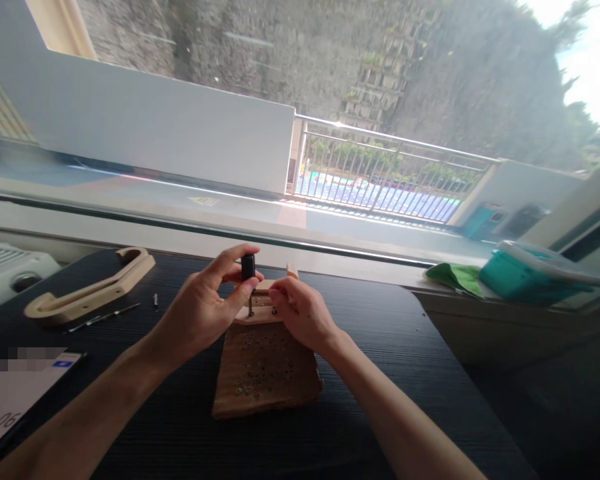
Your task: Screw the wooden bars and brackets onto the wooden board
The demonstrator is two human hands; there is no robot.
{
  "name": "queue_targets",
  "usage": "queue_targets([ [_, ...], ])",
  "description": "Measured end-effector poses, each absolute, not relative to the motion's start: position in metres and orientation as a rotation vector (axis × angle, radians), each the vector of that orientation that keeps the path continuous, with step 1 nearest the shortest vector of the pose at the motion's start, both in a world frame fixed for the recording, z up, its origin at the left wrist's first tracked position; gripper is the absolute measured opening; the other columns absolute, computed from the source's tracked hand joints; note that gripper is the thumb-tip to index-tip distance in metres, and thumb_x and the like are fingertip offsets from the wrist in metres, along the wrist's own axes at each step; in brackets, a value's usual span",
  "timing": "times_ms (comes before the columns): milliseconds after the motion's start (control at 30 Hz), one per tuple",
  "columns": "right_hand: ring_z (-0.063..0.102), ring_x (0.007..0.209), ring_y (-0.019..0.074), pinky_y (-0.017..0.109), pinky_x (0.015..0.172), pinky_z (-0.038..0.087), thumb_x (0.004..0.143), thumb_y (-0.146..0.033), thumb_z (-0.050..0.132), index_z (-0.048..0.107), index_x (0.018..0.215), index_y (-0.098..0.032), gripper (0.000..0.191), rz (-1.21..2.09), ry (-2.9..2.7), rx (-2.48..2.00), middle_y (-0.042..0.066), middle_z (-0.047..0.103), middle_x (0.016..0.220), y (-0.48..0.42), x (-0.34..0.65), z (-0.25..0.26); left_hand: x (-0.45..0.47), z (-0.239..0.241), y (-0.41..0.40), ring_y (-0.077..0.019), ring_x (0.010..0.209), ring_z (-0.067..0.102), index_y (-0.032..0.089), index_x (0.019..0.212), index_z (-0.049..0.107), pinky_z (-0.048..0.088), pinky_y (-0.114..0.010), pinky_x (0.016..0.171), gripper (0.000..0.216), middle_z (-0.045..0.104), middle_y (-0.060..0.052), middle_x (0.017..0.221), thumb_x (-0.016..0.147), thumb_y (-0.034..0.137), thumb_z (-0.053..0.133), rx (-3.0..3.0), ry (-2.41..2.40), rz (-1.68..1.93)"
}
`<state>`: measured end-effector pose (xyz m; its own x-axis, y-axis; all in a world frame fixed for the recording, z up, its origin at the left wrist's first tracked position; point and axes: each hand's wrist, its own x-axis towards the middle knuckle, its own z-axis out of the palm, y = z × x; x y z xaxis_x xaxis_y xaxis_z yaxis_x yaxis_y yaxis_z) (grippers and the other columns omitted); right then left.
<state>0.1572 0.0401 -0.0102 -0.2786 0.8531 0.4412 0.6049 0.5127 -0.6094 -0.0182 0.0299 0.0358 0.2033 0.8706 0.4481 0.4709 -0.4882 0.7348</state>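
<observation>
My left hand (213,283) is closed around the black handle of a small screwdriver (249,267). The tool stands upright, its thin shaft reaching down to a pale wooden piece (261,315). On that same piece, my right hand (303,308) rests with its fingers curled; a small dark thing shows by the fingertips, too small to name. Much of the wooden piece is hidden behind both hands. It lies at the far end of a brown wooden board (270,373), whose top is marked with many small holes.
A curved pale wooden part (93,287) lies at the left, near a thin pointed tool (105,317) and a small metal bit (155,301). A tablet or phone (25,400) sits at the front left. On the sill are a green cloth (455,277) and a teal container (530,273).
</observation>
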Motion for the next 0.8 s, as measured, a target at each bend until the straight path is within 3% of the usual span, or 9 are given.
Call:
queue_targets([
  [133, 0.05, 0.068, 0.0115, 0.023, 0.064, 0.039, 0.089, -0.03, 0.041, 0.06, 0.089, -0.02, 0.021, 0.408, -2.004, -1.181, 0.0, 0.059, 0.074, 0.0401, 0.1571, -0.0096, -0.0186, 0.0312, 0.0322, -0.0167, 0.083, 0.064, 0.025, 0.121, 0.05, 0.052, -0.029, 0.079, 0.044, 0.068, -0.001, 0.09, 0.08, 0.038, 0.057, 2.154, 1.305, 1.271],
  [267, 0.051, 0.067, 0.0114, 0.023, 0.064, 0.039, 0.089, -0.03, 0.041, 0.06, 0.089, -0.02, 0.021, 0.399, -2.007, -1.178, -0.001, 0.058, 0.073, 0.0402, 0.1571, -0.0098, -0.0184, 0.0283, 0.0334, -0.0152, 0.085, 0.061, 0.026, 0.123, 0.052, 0.051, -0.028, 0.081, 0.043, 0.063, -0.003, 0.104, 0.082, 0.034, 0.054, 2.232, 1.335, 1.341],
  [567, 0.051, 0.068, 0.0113, 0.023, 0.065, 0.039, 0.089, -0.03, 0.042, 0.059, 0.088, -0.02, 0.019, 0.38, -2.014, -1.188, 0.0, 0.058, 0.075, 0.0402, 0.1577, -0.0097, -0.0181, 0.0284, 0.0323, -0.019, 0.09, 0.064, 0.024, 0.138, 0.034, 0.053, -0.03, 0.078, 0.059, 0.069, -0.005, 0.101, 0.082, 0.033, 0.052, 2.076, 1.264, 1.259],
  [700, 0.05, 0.067, 0.0109, 0.022, 0.064, 0.038, 0.089, -0.03, 0.043, 0.058, 0.089, -0.019, 0.019, 0.38, -2.01, -1.183, -0.001, 0.058, 0.075, 0.0406, 0.1577, -0.0107, -0.0186, 0.0274, 0.0339, -0.0184, 0.092, 0.065, 0.022, 0.129, 0.04, 0.052, -0.032, 0.082, 0.049, 0.068, -0.006, 0.101, 0.082, 0.032, 0.052, 2.062, 1.203, 1.279],
  [800, 0.05, 0.067, 0.0107, 0.022, 0.063, 0.038, 0.089, -0.03, 0.043, 0.059, 0.089, -0.019, 0.019, 0.385, -2.002, -1.172, -0.001, 0.058, 0.075, 0.0416, 0.1578, -0.0128, -0.0181, 0.0264, 0.0335, -0.0181, 0.09, 0.065, 0.023, 0.125, 0.043, 0.053, -0.03, 0.077, 0.045, 0.068, -0.004, 0.096, 0.082, 0.033, 0.054, 2.116, 1.219, 1.272],
])
